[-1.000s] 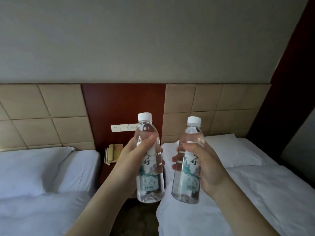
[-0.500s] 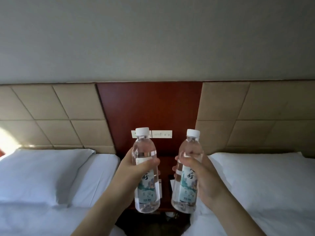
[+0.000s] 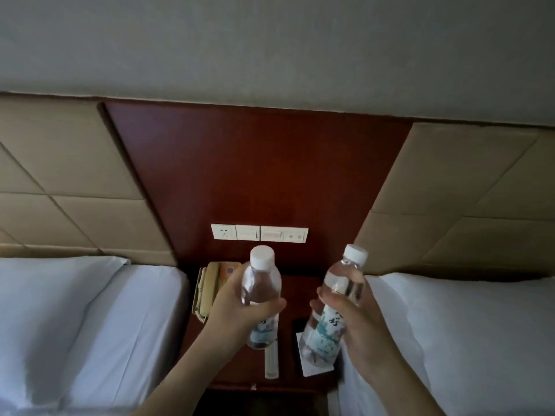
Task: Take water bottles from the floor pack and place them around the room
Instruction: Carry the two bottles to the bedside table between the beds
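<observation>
Two hands reach out over a dark wooden nightstand (image 3: 288,382) set between two white beds. The left hand (image 3: 237,310) has its fingers and thumb curled round the middle of the left water bottle (image 3: 260,298), which stands nearly upright above the nightstand's left half. The right hand (image 3: 357,322) wraps the right water bottle (image 3: 333,313) the same way, this one tilted with its white cap leaning to the right. There are two bottles, each clear, white-capped and wearing a pale green label, and they are held apart from each other. On the nightstand top beneath them lie one narrow printed strip (image 3: 271,363), one white card (image 3: 315,369) under the right bottle, and one small dark object I cannot identify. Farther left sits one beige telephone (image 3: 207,291). Each bed carries one white pillow (image 3: 51,298). On the far reddish wood panel (image 3: 258,169) is one row of white switch plates (image 3: 259,233), flanked by tan padded headboards.
</observation>
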Tool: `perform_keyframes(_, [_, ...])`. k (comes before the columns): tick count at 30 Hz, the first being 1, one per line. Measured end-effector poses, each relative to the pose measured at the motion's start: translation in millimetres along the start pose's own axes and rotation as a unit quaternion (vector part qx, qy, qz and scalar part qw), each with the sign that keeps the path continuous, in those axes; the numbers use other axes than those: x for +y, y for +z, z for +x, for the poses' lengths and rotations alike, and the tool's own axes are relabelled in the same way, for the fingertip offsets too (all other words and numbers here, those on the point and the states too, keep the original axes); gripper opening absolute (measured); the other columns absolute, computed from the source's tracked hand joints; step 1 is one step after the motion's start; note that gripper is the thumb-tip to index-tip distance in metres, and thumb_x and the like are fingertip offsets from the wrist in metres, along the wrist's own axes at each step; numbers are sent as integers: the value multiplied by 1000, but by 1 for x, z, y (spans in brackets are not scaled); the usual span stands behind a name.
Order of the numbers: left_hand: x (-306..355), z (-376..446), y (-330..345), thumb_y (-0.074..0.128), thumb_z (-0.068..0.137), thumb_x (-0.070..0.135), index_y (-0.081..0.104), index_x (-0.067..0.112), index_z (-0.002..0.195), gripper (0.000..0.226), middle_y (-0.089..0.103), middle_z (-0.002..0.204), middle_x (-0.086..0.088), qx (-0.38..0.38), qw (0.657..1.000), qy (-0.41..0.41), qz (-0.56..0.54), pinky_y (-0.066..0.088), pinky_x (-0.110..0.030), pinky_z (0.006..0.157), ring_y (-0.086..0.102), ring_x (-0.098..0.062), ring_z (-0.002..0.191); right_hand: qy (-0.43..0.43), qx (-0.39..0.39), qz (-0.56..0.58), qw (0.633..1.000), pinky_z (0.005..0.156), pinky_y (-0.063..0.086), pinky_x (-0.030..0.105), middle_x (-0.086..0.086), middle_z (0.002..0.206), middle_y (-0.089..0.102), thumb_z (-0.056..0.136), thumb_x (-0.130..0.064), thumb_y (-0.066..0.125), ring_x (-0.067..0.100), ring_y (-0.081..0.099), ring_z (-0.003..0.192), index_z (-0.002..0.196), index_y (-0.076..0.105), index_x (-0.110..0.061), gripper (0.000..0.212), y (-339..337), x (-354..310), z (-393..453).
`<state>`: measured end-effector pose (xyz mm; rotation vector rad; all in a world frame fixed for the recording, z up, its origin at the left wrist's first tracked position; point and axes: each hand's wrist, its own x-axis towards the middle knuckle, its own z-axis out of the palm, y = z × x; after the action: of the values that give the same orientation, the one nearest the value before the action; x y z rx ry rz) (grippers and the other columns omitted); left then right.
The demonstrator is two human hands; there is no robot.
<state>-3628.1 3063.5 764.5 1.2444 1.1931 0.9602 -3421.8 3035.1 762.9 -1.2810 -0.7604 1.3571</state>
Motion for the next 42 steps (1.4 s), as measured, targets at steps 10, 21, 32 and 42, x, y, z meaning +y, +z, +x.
perform_keyframes(10, [-138, 196, 6, 85, 65, 27, 61, 34, 113, 55, 71, 101, 7, -21, 996, -30, 78, 54, -29, 78, 68, -13, 97, 33, 34, -95, 994, 77, 52, 31, 6, 103, 68, 70, -14, 78, 18, 69, 95, 115, 55, -24, 51, -17, 106, 201])
perform_keyframes(21, [-362, 301, 3, 91, 61, 30, 58, 35, 121, 69, 71, 106, 15, -26, 985, -33, 165, 57, -36, 90, 67, -2, 100, 15, -39, -230, 972, 79, 55, 29, -2, 108, 62, 72, -10, 81, 11, 64, 96, 115, 48, -41, 62, -69, 297, 338])
perform_keyframes(32, [-452, 343, 17, 90, 65, 21, 57, 32, 117, 63, 71, 105, 11, -28, 985, -36, 168, 56, -33, 91, 68, -4, 101, -29, -33, -268, 962, 86, 50, 18, -26, 106, 63, 75, 2, 80, 1, 63, 104, 119, 44, -37, 68, -86, 395, 398])
perform_keyframes(42, [-490, 363, 12, 89, 61, 32, 55, 31, 124, 72, 66, 110, 22, -102, 950, -69, 288, 48, -24, 97, 61, 3, 106, 12, -83, -312, 946, 92, 49, 16, -18, 113, 65, 68, -21, 89, -4, 60, 110, 132, 50, -25, 75, -103, 411, 419])
